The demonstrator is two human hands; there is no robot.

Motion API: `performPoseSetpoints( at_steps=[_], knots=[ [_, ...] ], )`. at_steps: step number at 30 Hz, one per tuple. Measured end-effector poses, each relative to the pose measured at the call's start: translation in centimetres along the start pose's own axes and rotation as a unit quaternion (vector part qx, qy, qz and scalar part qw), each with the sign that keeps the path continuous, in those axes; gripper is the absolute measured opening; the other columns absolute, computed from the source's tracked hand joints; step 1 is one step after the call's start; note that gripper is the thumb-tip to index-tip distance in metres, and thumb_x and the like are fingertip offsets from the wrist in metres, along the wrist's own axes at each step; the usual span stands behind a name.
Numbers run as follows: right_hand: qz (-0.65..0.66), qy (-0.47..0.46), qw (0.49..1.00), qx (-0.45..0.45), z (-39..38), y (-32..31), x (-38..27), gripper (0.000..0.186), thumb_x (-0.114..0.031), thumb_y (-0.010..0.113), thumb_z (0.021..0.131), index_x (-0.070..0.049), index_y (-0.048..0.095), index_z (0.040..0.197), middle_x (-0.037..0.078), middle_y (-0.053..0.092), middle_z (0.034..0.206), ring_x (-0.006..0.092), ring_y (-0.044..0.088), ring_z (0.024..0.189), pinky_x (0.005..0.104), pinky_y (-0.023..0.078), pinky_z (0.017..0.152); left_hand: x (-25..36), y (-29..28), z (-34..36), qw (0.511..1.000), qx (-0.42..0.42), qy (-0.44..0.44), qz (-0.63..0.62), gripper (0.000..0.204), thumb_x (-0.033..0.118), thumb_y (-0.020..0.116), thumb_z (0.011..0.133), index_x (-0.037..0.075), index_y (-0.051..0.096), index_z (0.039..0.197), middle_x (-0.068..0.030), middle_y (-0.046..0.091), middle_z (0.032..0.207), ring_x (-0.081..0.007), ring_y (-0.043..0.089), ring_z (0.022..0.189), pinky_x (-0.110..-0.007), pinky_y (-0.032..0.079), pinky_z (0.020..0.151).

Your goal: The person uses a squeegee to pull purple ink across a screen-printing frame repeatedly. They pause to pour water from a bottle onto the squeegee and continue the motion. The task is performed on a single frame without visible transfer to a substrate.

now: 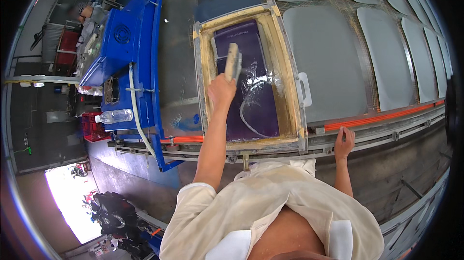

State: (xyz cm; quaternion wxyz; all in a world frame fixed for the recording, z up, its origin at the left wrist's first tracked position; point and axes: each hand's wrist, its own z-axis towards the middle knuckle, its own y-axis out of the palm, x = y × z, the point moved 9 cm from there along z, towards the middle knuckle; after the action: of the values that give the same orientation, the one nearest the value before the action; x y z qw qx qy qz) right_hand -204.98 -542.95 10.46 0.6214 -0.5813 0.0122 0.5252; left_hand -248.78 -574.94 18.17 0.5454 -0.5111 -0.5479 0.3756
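My left hand (pixel 221 91) is stretched forward and grips a wooden squeegee (pixel 233 59), which stands upright on the purple mesh (pixel 261 115) of a printing screen. The screen's wooden frame (pixel 286 81) lies flat on the long table. White ink (pixel 251 88) is smeared across the mesh just right of the squeegee. My right hand (pixel 344 141) rests flat, fingers apart, on the metal rail (pixel 386 126) at the table's near edge, to the right of the frame.
Several grey printing panels (pixel 328 62) run along the table to the right. A white handle (pixel 303 89) sticks out of the frame's right side. A blue machine (pixel 130 42) stands on the left, with a plastic bottle (pixel 114 115), a white hose (pixel 137 115) and a red crate (pixel 92 127).
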Motion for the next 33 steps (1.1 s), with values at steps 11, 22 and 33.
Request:
performPoseSetpoints(
  at_steps=[11,22,33],
  knots=[
    [0.022,0.038,0.999,-0.002,0.1,-0.1,0.7,0.004,-0.006,0.067,0.095,-0.002,0.068,0.094,0.012,0.067,0.086,0.0331,0.061,0.080,0.0424,0.048,0.073,-2.1,-2.2,7.9,0.991,0.092,-0.096,0.025,0.038,0.035,0.075,0.083,0.003,0.073,0.104,-0.0239,0.074,0.100,-0.0447,0.070,0.099,-0.053,0.055,0.085],
    [0.021,0.055,0.998,-0.013,0.1,0.1,0.8,0.005,-0.006,0.067,0.095,-0.001,0.068,0.092,0.012,0.067,0.086,0.0314,0.060,0.078,0.0414,0.048,0.074,1.3,-0.9,13.2,0.992,0.089,-0.072,0.059,0.033,0.032,0.074,0.082,0.004,0.073,0.098,-0.0219,0.074,0.100,-0.0415,0.071,0.097,-0.052,0.056,0.083],
    [0.016,0.019,1.000,0.005,0.1,-0.2,0.1,0.005,-0.006,0.067,0.095,-0.001,0.068,0.092,0.011,0.066,0.083,0.0310,0.059,0.075,0.0396,0.047,0.074,7.8,1.7,10.3,0.958,0.012,0.287,0.018,0.029,0.036,0.072,0.086,0.015,0.075,0.107,-0.0124,0.074,0.096,-0.0375,0.070,0.090,-0.049,0.054,0.077]
  ],
)
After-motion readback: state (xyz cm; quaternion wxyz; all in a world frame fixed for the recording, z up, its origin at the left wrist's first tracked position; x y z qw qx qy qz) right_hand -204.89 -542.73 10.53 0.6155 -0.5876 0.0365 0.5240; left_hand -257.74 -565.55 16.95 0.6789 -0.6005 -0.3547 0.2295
